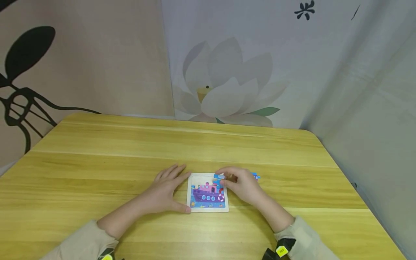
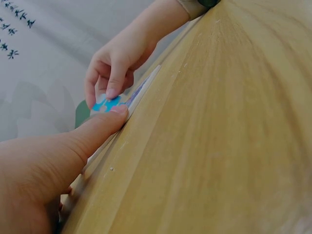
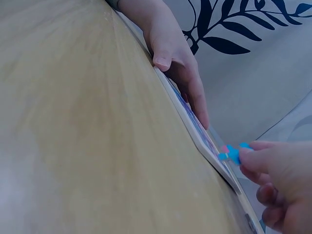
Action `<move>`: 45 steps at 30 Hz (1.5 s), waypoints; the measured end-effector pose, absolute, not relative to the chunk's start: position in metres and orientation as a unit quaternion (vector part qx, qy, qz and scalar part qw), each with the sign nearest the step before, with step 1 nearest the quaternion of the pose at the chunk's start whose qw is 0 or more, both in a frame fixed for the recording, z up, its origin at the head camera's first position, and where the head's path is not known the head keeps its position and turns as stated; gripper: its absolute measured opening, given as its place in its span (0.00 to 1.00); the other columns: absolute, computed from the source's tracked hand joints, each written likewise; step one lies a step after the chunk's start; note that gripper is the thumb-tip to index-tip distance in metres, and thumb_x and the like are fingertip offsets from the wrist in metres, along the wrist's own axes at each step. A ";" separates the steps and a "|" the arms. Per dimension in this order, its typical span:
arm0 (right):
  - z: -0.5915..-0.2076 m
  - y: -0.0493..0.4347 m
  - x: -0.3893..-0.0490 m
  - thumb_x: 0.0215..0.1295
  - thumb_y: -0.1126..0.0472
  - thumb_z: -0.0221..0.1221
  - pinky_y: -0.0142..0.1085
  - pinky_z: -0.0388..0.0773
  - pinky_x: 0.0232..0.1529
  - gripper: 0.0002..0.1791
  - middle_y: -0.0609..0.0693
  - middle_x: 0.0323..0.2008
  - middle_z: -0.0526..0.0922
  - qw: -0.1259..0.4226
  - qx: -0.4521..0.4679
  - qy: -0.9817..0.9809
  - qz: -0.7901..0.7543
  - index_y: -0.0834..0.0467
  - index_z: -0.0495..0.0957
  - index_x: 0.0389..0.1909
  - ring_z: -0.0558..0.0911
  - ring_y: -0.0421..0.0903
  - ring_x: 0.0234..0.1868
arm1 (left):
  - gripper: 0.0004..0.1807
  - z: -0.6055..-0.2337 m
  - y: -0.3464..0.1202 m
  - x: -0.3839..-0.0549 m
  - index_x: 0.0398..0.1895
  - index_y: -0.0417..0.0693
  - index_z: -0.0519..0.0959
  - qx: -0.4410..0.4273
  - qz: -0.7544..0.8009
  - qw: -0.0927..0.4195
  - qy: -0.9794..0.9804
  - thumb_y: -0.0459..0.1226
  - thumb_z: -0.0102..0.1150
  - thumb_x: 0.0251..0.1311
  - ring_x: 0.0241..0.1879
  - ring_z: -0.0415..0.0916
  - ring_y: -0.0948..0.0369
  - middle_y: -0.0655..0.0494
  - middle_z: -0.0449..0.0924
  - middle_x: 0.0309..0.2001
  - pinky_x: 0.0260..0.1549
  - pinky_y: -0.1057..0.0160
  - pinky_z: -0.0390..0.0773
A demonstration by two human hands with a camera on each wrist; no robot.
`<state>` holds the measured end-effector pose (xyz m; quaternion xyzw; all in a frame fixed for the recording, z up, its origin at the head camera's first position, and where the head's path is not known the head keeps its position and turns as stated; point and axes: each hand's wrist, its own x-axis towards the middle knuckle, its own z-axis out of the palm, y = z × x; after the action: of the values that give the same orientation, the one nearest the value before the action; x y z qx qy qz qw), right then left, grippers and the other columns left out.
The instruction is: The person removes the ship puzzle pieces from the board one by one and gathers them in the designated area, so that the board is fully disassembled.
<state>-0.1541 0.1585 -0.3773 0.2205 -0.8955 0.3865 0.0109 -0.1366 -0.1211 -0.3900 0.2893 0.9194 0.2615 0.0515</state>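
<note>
A small square jigsaw puzzle [image 1: 208,198] lies in a white frame on the table, showing a purple and pink ship on blue water. The upper part of its tray is bare white. My right hand [image 1: 242,185] pinches a blue puzzle piece [image 3: 234,155] between thumb and forefinger, close over the upper right of the tray. With fingers spread, my left hand [image 1: 160,195] rests at the frame's left side, its thumb [image 2: 105,127] at the lower corner and forefinger near the upper one.
More blue puzzle pieces [image 1: 255,176] lie on the table just beyond my right hand, partly hidden by it. The wooden table [image 1: 113,151] reaches back to a curtain [image 1: 130,54] printed with plants and a lotus flower.
</note>
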 end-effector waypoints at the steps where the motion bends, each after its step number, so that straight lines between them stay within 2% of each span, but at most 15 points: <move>1: -0.377 0.159 -0.154 0.59 0.63 0.66 0.30 0.65 0.21 0.13 0.40 0.28 0.78 0.008 0.222 -0.892 0.394 0.49 0.83 0.45 0.68 0.41 0.22 | 0.63 -0.390 -0.121 -0.137 0.72 0.43 0.59 0.289 0.261 0.051 0.920 0.71 0.64 0.35 0.72 0.36 0.41 0.42 0.45 0.74 0.63 0.34 0.37; 8: -0.372 0.164 -0.155 0.59 0.64 0.66 0.30 0.62 0.21 0.12 0.44 0.30 0.79 0.006 0.201 -0.871 0.449 0.52 0.84 0.44 0.66 0.43 0.22 | 0.63 -0.390 -0.122 -0.137 0.72 0.43 0.59 0.288 0.262 0.051 0.920 0.71 0.64 0.35 0.72 0.36 0.41 0.43 0.45 0.74 0.63 0.34 0.37; 16: -0.340 0.168 -0.142 0.59 0.72 0.63 0.28 0.59 0.21 0.10 0.54 0.30 0.79 0.000 0.173 -0.848 0.501 0.64 0.81 0.42 0.64 0.44 0.21 | 0.63 -0.390 -0.122 -0.137 0.72 0.43 0.59 0.290 0.261 0.052 0.919 0.71 0.63 0.35 0.72 0.36 0.41 0.42 0.45 0.74 0.63 0.34 0.36; 24: -0.356 0.199 -0.157 0.60 0.68 0.64 0.28 0.56 0.16 0.11 0.51 0.30 0.83 0.007 0.165 -0.849 0.502 0.60 0.82 0.44 0.61 0.41 0.17 | 0.63 -0.390 -0.122 -0.137 0.72 0.43 0.58 0.291 0.259 0.051 0.920 0.71 0.63 0.36 0.72 0.36 0.41 0.42 0.45 0.74 0.64 0.34 0.37; 30: -0.355 0.216 -0.159 0.59 0.68 0.64 0.28 0.57 0.15 0.11 0.53 0.29 0.81 0.013 0.157 -0.847 0.508 0.61 0.83 0.44 0.62 0.41 0.16 | 0.63 -0.390 -0.122 -0.137 0.72 0.43 0.59 0.290 0.259 0.051 0.920 0.71 0.63 0.36 0.72 0.36 0.41 0.42 0.45 0.74 0.64 0.35 0.37; 45: -0.360 0.249 -0.166 0.60 0.68 0.64 0.30 0.58 0.17 0.11 0.53 0.30 0.78 0.012 0.142 -0.869 0.474 0.62 0.83 0.44 0.61 0.41 0.19 | 0.62 -0.388 -0.122 -0.136 0.72 0.43 0.58 0.289 0.261 0.055 0.920 0.70 0.64 0.36 0.72 0.36 0.41 0.42 0.44 0.74 0.64 0.35 0.36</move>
<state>-0.1657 0.2492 -0.3597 0.1415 -0.8693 0.4735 0.0121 -0.1358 -0.1215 -0.3881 0.2892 0.9195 0.2606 0.0547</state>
